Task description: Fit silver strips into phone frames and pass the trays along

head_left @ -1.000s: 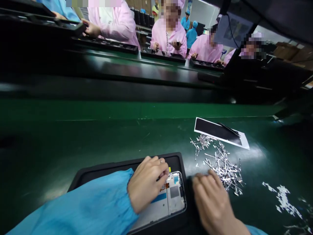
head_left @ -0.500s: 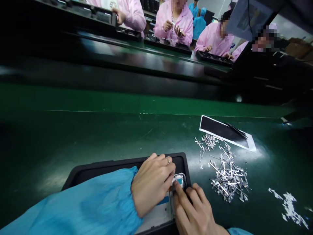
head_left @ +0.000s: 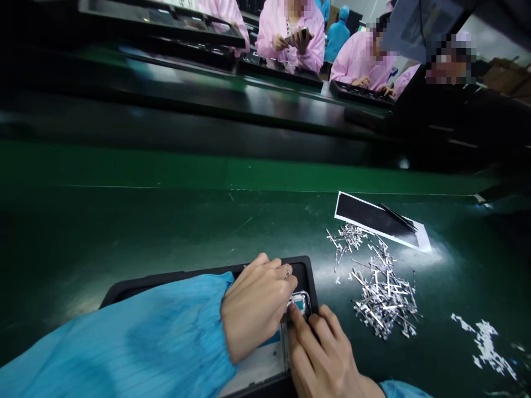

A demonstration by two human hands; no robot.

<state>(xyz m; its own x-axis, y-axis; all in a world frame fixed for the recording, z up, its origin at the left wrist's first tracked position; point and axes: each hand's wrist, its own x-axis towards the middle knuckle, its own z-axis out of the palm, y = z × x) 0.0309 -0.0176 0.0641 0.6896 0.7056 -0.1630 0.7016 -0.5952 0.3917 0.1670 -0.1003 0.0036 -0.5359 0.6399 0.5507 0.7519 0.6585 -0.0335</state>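
My left hand (head_left: pixel 261 309), in a blue sleeve and with a ring on one finger, bends over a phone frame (head_left: pixel 267 362). Its fingers are curled inward, and their tips and whatever is between them are hidden. My right hand (head_left: pixel 323 354) grips the frame's right edge, with the index fingertip pressed near the upper end. Metallic grey with a blue patch, the frame lies in a black tray (head_left: pixel 307 271). My left sleeve covers much of that tray.
Right of the tray lies a heap of thin silvery strips (head_left: pixel 385 293). Behind it, dark tweezers (head_left: pixel 398 217) rest on a black sheet with a white border (head_left: pixel 365 214). White scraps (head_left: pixel 489 345) lie far right. Across the green bench, people in pink (head_left: pixel 290 33) work at black trays (head_left: pixel 282 74).
Both hands stay at the frame with almost the same grip. The whole view has shifted slightly. Across the bench, a black tray at upper left has moved right.
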